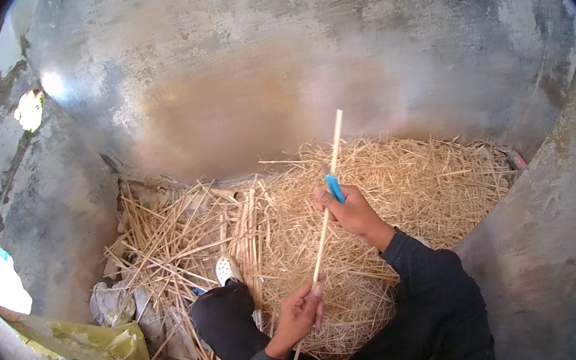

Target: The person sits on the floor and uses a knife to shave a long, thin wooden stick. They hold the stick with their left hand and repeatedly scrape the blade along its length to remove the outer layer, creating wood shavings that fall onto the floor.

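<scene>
A long, thin, pale stick [336,139], looking like split bamboo or cane, stands nearly upright before me. Its lower part is pinched between the thumb and fingers of my left hand [299,312], and the tail end runs down past the wrist. Higher up, my right hand [349,210] is closed around a knife with a blue handle [334,187]. The knife's short tip lies right beside the stick, and the right thumb is against or very near it. Whether the blade touches the stick is too small to tell.
A heap of pale shavings [430,190] fills the right side against a grey wall [303,52]. Many loose sticks [166,237] lie to the left. Lower left are a yellowish sheet [88,344] and grey crumpled sacks [113,302]. My foot in a white shoe [225,270] rests among the sticks.
</scene>
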Action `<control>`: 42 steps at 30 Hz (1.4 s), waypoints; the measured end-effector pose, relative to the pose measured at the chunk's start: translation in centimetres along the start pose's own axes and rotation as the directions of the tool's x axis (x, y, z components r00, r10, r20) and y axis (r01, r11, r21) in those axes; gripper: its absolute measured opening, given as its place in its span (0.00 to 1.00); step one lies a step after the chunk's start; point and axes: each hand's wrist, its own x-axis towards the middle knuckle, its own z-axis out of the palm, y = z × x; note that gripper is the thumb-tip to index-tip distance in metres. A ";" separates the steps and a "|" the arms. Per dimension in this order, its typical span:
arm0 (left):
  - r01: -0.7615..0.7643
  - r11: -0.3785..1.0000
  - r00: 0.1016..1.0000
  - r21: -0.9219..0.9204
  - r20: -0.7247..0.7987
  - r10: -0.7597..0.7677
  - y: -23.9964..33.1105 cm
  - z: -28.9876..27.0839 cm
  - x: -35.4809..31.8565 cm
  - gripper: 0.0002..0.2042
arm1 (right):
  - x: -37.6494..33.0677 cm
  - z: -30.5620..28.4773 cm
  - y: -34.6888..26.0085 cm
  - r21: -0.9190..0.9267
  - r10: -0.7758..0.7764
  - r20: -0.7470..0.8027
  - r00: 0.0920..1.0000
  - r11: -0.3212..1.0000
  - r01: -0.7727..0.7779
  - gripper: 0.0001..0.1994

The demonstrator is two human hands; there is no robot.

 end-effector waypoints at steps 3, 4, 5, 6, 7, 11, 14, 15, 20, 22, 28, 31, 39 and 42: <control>0.041 0.999 0.999 -0.034 -0.024 -0.042 1.3 -0.8 0.6 0.18 | -0.6 -1.5 -0.8 -0.506 -0.170 -0.057 0.984 0.854 0.119 0.29; 0.076 0.996 0.997 -0.050 -0.028 -0.078 1.8 -1.4 0.5 0.18 | -1.0 -1.6 -1.2 -0.629 -0.197 -0.055 0.979 0.768 0.120 0.31; 0.077 0.993 0.996 -0.090 -0.045 -0.081 1.9 -1.7 0.4 0.18 | -1.5 -1.5 -1.2 -0.697 -0.188 -0.026 0.982 0.708 0.117 0.36; 0.089 0.992 0.996 -0.090 -0.016 -0.091 2.4 -1.8 0.5 0.18 | -2.2 -1.4 -1.0 -0.755 -0.178 0.018 0.984 0.643 0.130 0.35; 0.101 0.991 0.995 -0.091 0.011 -0.101 3.1 -1.9 0.3 0.18 | -3.0 -1.1 -0.7 -0.806 -0.165 0.063 0.984 0.573 0.148 0.35; 0.145 0.979 0.989 -0.144 0.028 -0.143 5.5 -1.7 -1.4 0.16 | -3.7 -0.4 -0.7 -0.886 -0.311 0.143 0.940 0.383 0.261 0.37; 0.147 0.958 0.988 -0.248 -0.002 -0.152 6.0 -1.3 -2.8 0.15 | -3.4 -0.2 -0.8 -0.884 -0.446 0.172 0.878 0.323 0.338 0.38; 0.142 0.947 0.988 -0.287 -0.015 -0.152 6.1 -1.0 -3.2 0.15 | -3.2 -0.2 -0.9 -0.877 -0.483 0.180 0.857 0.316 0.362 0.38; 0.170 0.904 0.979 -0.391 -0.036 -0.200 6.3 0.1 -6.4 0.15 | -0.9 -2.2 0.1 -0.907 -0.363 0.000 0.932 0.392 0.153 0.40; 0.170 0.905 0.981 -0.389 -0.019 -0.193 6.0 0.3 -7.4 0.17 | 0.1 -2.7 0.4 -0.890 -0.332 -0.056 0.941 0.443 0.104 0.41; 0.233 0.906 0.968 -0.354 -0.001 -0.250 5.4 1.2 -9.3 0.17 | 2.8 -6.5 1.5 -0.832 -0.179 -0.288 0.941 0.533 -0.154 0.41; 0.217 0.898 0.964 -0.383 -0.062 -0.259 4.1 0.1 -8.6 0.17 | 2.4 -5.8 1.1 -0.801 -0.166 -0.247 0.955 0.590 -0.105 0.40; 0.074 0.891 0.983 -0.447 -0.117 -0.141 4.8 -0.8 -6.1 0.16 | -3.9 2.0 0.1 -0.799 -0.252 0.324 0.912 0.443 0.407 0.39; 0.101 0.923 0.977 -0.370 -0.139 -0.163 4.8 0.0 -6.5 0.17 | -2.9 0.9 0.5 -0.839 -0.251 0.208 0.945 0.451 0.304 0.39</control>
